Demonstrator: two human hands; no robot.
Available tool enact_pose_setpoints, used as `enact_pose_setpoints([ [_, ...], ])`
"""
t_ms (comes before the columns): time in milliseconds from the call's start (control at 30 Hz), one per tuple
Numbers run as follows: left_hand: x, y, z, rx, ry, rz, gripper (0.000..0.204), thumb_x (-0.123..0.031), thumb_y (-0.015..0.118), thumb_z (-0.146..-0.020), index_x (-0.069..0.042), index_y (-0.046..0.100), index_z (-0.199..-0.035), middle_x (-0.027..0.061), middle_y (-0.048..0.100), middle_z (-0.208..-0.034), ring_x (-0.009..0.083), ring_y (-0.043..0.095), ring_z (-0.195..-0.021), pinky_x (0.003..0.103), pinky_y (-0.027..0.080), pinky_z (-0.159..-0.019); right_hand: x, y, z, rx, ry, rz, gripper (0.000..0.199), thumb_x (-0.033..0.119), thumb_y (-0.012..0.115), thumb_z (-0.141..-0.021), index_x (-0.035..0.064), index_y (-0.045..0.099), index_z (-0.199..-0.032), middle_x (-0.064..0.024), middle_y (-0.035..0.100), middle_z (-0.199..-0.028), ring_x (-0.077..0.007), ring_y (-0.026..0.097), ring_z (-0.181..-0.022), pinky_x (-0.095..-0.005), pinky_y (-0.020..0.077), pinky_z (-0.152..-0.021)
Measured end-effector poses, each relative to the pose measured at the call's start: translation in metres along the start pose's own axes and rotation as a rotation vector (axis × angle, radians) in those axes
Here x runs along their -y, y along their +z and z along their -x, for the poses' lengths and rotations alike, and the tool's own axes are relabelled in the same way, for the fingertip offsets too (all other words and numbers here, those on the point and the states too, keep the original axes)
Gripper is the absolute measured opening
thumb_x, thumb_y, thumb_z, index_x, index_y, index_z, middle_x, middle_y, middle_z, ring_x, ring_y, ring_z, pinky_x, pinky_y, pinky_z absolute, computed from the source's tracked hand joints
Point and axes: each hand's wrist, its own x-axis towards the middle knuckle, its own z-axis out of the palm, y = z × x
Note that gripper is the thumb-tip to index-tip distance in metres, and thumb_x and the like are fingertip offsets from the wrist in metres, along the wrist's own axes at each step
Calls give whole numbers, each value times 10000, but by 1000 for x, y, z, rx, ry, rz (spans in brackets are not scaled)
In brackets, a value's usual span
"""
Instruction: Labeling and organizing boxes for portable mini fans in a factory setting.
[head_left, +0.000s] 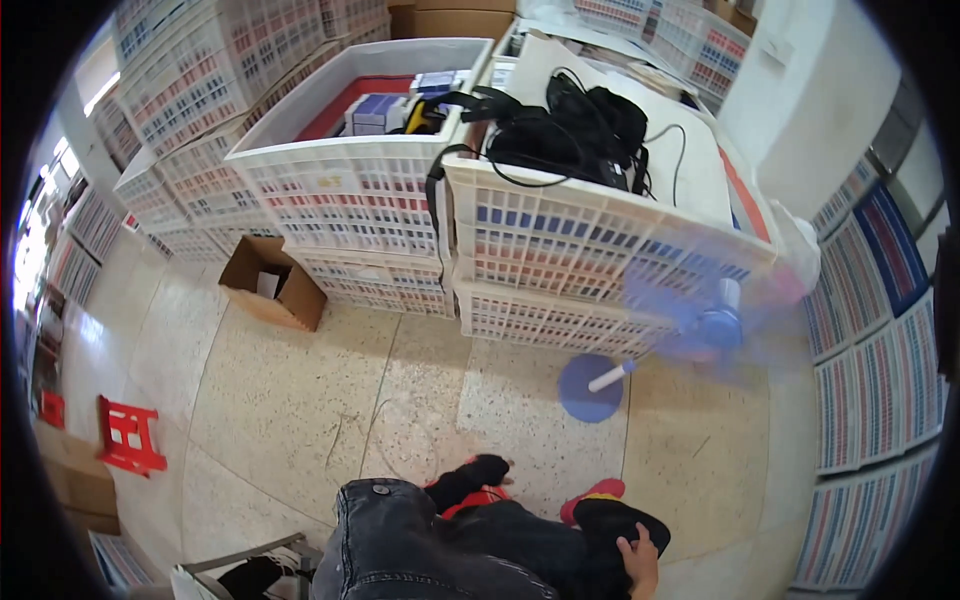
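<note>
My right hand [640,556] rests at the lower right on the black cloth [620,525] over my leg or foot. Its fingers are apart and hold nothing. Beside that cloth lies a pink slipper [592,500] with a yellow patch. Lower centre, dark faded denim [385,540] with a metal button covers much of the view. Past it a black-covered limb [468,482] ends in a little bare skin, above something red [472,503]. Whether that is my left hand or a foot, I cannot tell; no other left hand shows.
White plastic crates [350,185] stand stacked ahead; a black bag with cables [580,130] tops the right stack. A fan with blurred blue blades [715,320] has a round blue base [585,395]. Left are a cardboard box [300,295] and a red stool [130,435]; striped stacks [875,375] stand right.
</note>
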Motion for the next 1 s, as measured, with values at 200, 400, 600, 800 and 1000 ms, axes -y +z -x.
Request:
enact_pose_setpoints([
  [200,-57,-2,-43,132,230,48,694,-573,566,-875,-111,448,-1378,271,622,-958,416,628,-893,505,495,-744,-22,-1,-47,43,146,26,673,352,723,-826,58,474,-1377,-206,670,-1023,-325,648,-954,-401,520,-834],
  [400,-78,-20,-71,98,374,143,682,-587,535,-887,-139,424,-1389,270,600,-948,416,622,-855,510,488,-720,-67,31,-53,-43,683,237,802,410,746,-787,185,381,-1465,-243,200,-1549,-431,185,-1423,-535,399,-1028],
  [600,-28,-2,-16,143,108,52,705,-534,627,-839,-98,457,-1366,265,633,-1016,416,625,-969,513,497,-793,-29,69,-35,-142,697,344,871,553,668,-820,437,149,-1510,-167,-101,-1601,-552,60,-1409,-822,239,-927],
  [800,-7,-23,-9,191,114,-11,682,-549,616,-847,-121,471,-1359,283,626,-1039,429,618,-995,513,495,-827,5,38,-23,-95,717,276,1034,394,835,-681,309,231,-1515,-213,-56,-1589,-496,82,-1423,-669,274,-1058],
  [1000,-22,-46,-63,487,384,-163,688,-562,602,-857,-135,462,-1378,285,635,-1076,433,615,-1019,516,487,-859,-35,42,-8,-354,313,65,824,440,822,-624,303,501,-1370,-193,177,-1572,-523,190,-1388,-621,272,-1092],
])
